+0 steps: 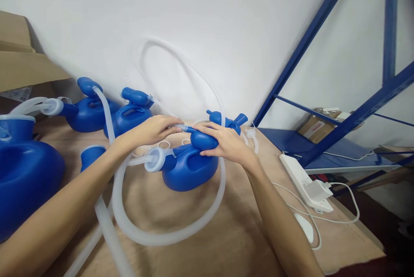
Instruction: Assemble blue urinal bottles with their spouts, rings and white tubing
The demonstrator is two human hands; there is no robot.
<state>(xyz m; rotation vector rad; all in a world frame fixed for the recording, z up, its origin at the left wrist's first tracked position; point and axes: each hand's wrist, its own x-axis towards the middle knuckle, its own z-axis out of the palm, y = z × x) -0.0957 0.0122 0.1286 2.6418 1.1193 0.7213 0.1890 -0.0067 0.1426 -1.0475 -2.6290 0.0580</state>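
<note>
A blue urinal bottle [190, 178] lies on the wooden table in front of me, its white cap [155, 159] facing left with a hose attached. Above its handle, my right hand [223, 139] is wrapped around a blue bulb-shaped cup [203, 140] with a narrow spout. My left hand [158, 129] pinches a clear tube end [183, 127] at that spout; whether the two are fully joined I cannot tell. A long ribbed white hose [168, 239] loops in front of the bottle and rises past my right hand. Its upper loop against the wall is blurred.
More blue urinal bottles [89, 113] with hoses stand at left, one large and close [29, 178]. Behind them is a cardboard box [29, 68]. Another blue piece [241, 119] lies behind my right hand. At right are a power strip [304, 182], white cables and a blue metal rack [307, 31].
</note>
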